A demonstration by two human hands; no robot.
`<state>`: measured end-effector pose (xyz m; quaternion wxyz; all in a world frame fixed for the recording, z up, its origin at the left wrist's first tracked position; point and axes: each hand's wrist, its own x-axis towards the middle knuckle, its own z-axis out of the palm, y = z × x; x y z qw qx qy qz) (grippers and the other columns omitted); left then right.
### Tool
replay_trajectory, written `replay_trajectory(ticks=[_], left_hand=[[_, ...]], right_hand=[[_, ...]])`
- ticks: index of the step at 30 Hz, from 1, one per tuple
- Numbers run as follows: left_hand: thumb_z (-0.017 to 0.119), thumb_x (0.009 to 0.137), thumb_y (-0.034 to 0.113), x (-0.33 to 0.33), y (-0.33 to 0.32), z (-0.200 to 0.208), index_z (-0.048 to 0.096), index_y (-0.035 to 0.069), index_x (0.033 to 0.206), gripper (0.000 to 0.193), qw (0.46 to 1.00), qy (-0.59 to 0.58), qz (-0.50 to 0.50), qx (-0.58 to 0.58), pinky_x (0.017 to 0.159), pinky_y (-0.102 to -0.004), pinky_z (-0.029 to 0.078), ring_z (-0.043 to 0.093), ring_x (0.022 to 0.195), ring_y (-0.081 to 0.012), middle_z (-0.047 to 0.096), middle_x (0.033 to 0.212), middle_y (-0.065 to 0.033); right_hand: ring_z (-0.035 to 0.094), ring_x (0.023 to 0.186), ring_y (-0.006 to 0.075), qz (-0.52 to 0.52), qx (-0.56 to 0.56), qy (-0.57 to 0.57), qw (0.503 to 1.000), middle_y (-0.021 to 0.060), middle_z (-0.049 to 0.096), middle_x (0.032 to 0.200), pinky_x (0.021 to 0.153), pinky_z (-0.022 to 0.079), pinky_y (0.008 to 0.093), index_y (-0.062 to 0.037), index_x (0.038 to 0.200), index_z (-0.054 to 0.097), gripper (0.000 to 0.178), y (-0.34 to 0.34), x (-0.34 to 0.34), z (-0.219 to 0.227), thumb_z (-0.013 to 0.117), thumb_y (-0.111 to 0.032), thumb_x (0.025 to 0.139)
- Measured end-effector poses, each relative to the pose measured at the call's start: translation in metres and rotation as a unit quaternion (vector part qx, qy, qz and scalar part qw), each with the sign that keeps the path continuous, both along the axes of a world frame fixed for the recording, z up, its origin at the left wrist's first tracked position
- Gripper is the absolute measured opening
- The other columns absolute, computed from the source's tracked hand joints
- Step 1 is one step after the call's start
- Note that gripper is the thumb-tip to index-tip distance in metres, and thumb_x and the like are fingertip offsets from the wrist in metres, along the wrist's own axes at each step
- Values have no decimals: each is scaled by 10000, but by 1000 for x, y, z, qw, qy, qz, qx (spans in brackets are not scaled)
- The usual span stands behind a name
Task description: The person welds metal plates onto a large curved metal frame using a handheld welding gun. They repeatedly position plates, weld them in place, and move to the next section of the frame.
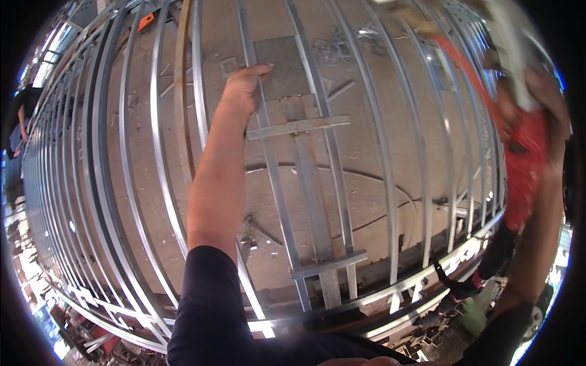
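My left hand point(245, 86) is closed around a long silver metal bar point(268, 143), its thumb lying across toward a flat grey plate point(281, 58). Two short crosspieces, an upper one point(299, 126) and a lower one point(329, 263), lie across this bar and its neighbour. Between them runs a wider flat metal strip point(312, 207). At the far right, my raised right hand point(543, 97) is smeared by motion. It grips a red hand-held tool point(526, 161) with a dark lower part; blur hides the tool's exact kind.
Parallel metal bars point(131, 158) form a large frame with a long near rail point(390, 296). A dark cable point(360, 174) curves over the floor below, among scraps point(348, 46). An orange object point(146, 22) lies far left. Another person point(25, 113) is at the left edge.
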<state>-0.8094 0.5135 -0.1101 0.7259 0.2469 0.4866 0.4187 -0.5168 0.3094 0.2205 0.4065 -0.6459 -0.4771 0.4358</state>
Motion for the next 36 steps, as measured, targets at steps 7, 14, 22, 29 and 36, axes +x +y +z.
replay_trajectory(ticks=[7,14,22,29,36], left_hand=[[712,908,82,28,-8,31,657,-68,1107,255,998,33,-13,-44,839,-364,582,697,920,-254,713,1030,-137],[644,946,64,33,-14,41,643,-75,1105,212,998,28,-8,-46,821,-383,629,723,877,-264,723,998,-153],[603,982,77,31,-15,40,625,-57,1127,199,999,11,-33,-41,833,-335,636,739,877,-231,730,999,-145],[590,984,63,30,-12,36,619,-64,1141,204,999,-2,-28,-40,844,-355,638,741,895,-245,727,1020,-157],[578,990,66,31,-14,38,623,-64,1139,203,999,-6,-24,-40,867,-357,633,737,910,-247,724,1033,-161]], right_hand=[[613,560,111,2,-77,168,983,79,659,717,487,501,240,57,1132,663,385,80,-30,-135,643,-271,932],[655,645,143,-33,-106,301,947,97,673,813,532,559,300,63,1073,683,307,80,-47,-196,668,-192,903],[647,616,152,-68,-102,271,955,104,667,772,520,553,296,45,1075,692,303,80,-62,-215,675,-199,895],[644,625,143,-92,-92,281,951,96,673,802,489,546,303,32,1079,697,299,81,-73,-220,684,-200,891],[650,675,133,-79,-87,263,958,87,685,885,520,555,304,29,1071,696,290,81,-76,-219,701,-193,886]])
